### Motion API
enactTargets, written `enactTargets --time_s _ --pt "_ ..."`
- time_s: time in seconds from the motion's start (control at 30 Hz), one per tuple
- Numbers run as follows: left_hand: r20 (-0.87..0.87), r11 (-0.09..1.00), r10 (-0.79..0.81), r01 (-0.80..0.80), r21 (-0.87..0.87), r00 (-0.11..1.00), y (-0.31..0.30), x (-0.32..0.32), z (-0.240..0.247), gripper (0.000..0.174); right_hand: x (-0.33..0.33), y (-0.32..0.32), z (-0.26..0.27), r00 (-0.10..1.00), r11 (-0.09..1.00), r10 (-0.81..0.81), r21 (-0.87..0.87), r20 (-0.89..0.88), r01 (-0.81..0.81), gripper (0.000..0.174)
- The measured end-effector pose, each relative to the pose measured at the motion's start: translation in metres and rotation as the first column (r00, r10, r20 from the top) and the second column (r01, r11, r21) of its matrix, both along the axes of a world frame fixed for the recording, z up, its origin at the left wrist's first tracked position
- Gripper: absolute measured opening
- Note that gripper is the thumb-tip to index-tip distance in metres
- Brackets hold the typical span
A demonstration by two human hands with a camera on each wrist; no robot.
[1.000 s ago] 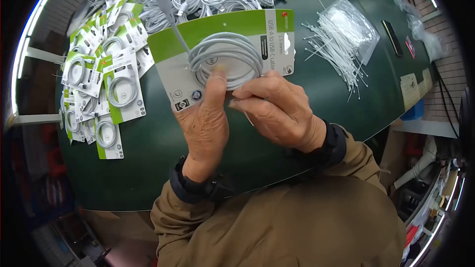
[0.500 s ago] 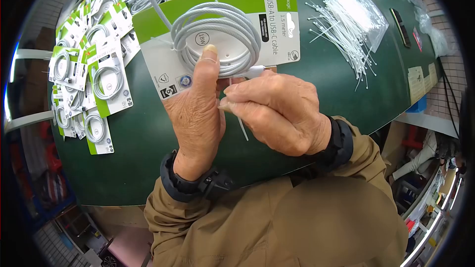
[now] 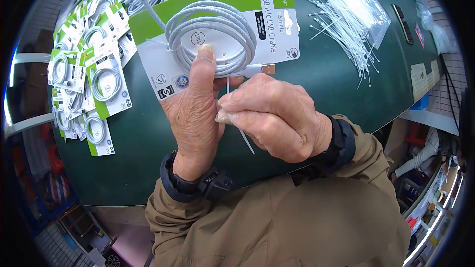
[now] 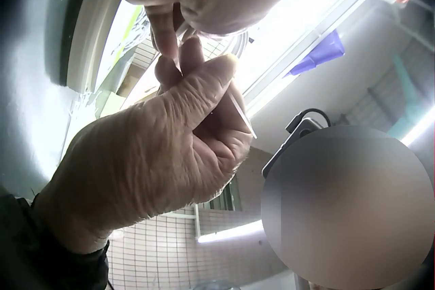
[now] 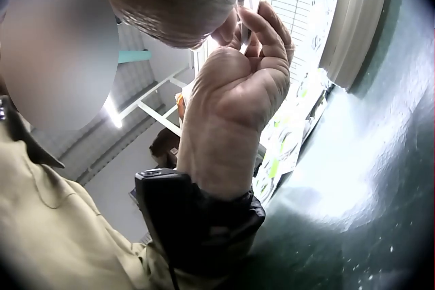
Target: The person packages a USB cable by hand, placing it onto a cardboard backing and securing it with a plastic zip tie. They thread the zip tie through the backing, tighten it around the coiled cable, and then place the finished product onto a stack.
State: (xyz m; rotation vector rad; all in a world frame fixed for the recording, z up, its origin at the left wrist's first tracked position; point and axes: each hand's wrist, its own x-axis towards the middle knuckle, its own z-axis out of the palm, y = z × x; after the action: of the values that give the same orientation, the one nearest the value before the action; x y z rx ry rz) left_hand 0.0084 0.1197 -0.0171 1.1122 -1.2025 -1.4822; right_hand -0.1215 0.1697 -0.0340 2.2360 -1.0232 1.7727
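The coiled cable lies against the printed card, held up over the green table. The left hand grips both, its thumb across the coil; the right hand appears to pinch a white cable tie just below. The step looks like fastening coil to card; next seemingly calls for a firm pull, card kept steady. The tie's lock and the left fingers behind the card are hidden; the upper plug's tip is cut off.

Harsh glare, wrist views possibly soft
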Motion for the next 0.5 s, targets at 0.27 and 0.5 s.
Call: enactTargets --time_s 0.27,0.5 --pt "0.011 1.0 0.002 -0.002 -0.01 1.0 0.0004 -0.0006 0.0005 0.034 -0.0017 0.0014 0.0008 0.998 0.997 0.067 0.027 0.021 -0.067 0.023" --pt "-0.028 0.999 0.034 -0.035 -0.035 0.999 -0.0013 0.0014 -0.0028 0.034 -0.0036 -0.0021 0.0013 0.999 0.998 0.014 0.069 -0.036 -0.011 0.021"
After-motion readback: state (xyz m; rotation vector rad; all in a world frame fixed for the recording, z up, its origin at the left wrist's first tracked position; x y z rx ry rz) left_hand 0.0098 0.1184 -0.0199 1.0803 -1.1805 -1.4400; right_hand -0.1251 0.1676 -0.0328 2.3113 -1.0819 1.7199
